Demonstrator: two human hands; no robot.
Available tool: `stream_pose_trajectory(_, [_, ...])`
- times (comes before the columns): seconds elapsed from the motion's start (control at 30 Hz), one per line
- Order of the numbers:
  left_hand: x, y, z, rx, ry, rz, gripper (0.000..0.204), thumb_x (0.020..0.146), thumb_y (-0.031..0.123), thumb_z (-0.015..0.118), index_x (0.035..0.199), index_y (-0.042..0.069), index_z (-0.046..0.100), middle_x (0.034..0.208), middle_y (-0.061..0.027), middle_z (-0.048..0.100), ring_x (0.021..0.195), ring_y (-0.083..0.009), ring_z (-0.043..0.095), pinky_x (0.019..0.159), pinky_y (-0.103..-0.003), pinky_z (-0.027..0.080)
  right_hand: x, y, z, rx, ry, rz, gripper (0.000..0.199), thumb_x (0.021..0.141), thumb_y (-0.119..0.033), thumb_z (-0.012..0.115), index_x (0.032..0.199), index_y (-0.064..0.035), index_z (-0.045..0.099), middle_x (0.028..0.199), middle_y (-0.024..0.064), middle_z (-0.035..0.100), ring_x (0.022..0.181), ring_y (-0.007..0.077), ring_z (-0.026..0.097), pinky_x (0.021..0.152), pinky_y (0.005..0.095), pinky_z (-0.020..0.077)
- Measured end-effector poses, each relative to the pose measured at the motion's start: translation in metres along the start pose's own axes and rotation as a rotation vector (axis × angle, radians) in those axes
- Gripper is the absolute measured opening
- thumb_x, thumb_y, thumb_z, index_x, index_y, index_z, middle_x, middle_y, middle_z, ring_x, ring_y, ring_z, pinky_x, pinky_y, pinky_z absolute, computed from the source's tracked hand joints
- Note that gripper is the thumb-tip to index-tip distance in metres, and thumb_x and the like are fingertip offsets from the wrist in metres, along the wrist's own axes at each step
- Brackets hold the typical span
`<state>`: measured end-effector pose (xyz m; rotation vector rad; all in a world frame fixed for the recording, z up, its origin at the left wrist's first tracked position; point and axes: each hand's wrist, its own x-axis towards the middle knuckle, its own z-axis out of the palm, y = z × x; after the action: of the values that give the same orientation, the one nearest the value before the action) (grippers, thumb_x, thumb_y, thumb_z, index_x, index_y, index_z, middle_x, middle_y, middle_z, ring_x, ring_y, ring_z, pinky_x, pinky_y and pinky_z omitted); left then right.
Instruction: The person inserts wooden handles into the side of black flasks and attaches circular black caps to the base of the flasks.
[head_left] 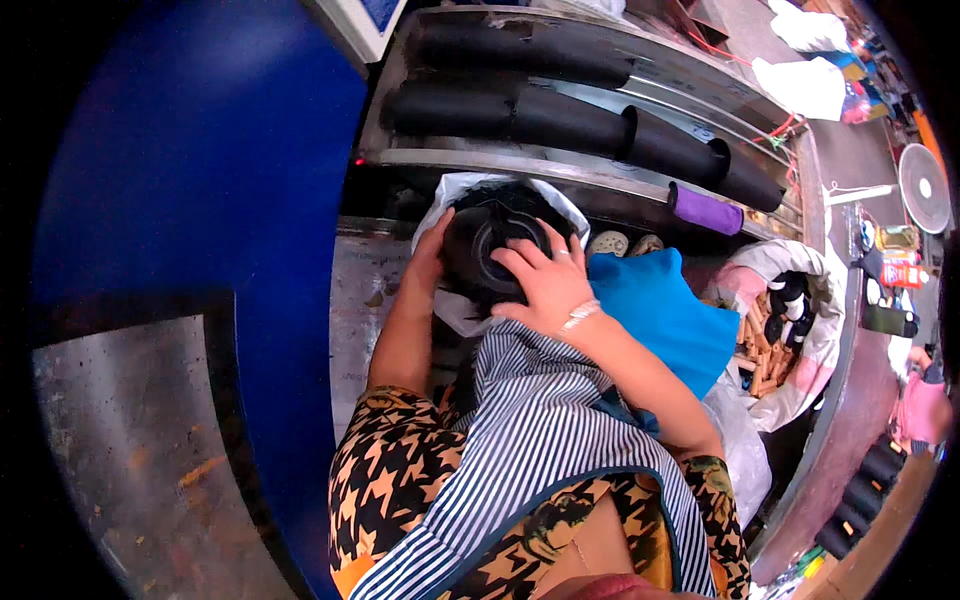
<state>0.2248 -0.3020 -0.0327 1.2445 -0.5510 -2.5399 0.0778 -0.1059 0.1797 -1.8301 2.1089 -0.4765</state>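
Observation:
A black round rolled piece [483, 243] with curled inner layers sits in the mouth of a white sack [462, 187] in front of me. My left hand [430, 248] presses against its left side, fingers curved along the edge. From the right, my right hand [552, 283] lies across its top, fingers bent over the rim and toward the centre. Between them the two hands hold the piece. More black material shows around it in the sack, but what lies deeper is hidden.
Beyond the sack, a metal rack carries long black rolls [566, 117] and a purple roll [706, 208]. A blue cloth [660, 312] lies right of my hands, beside a sack [826, 365] of brown and black pieces. A blue panel [290, 250] stands left; a white fan [922, 188] and another person [922, 405] are far right.

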Motion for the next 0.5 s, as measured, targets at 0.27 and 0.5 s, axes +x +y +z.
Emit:
stream_pose_trajectory(0.27, [-0.005,0.016,-0.022,-0.065,0.061,0.014,0.047,0.089,0.044,0.066,0.120,0.009,0.064,0.119,-0.0057,0.067,0.110,-0.0222,0.062,0.097,-0.041,0.048,-0.095,0.070,-0.026,0.131,0.056,0.123,0.049,0.081,-0.043,0.067,0.119,-0.0131,0.062,0.124,0.0065,0.058,0.115,0.0324,0.051,0.097,0.0490,0.0395])
stream_pose_trajectory(0.5, [-0.045,0.079,0.220,-0.159,-0.260,0.193,0.046,0.101,0.036,0.049,0.132,0.003,0.052,0.135,-0.0098,0.056,0.124,-0.0277,0.052,0.109,-0.042,0.038,-0.136,0.086,-0.011,-0.014,0.355,0.147,0.033,0.079,-0.031,0.067,0.106,-0.0129,0.065,0.116,0.0020,0.062,0.106,0.0233,0.056,0.094,0.0457,0.0403])
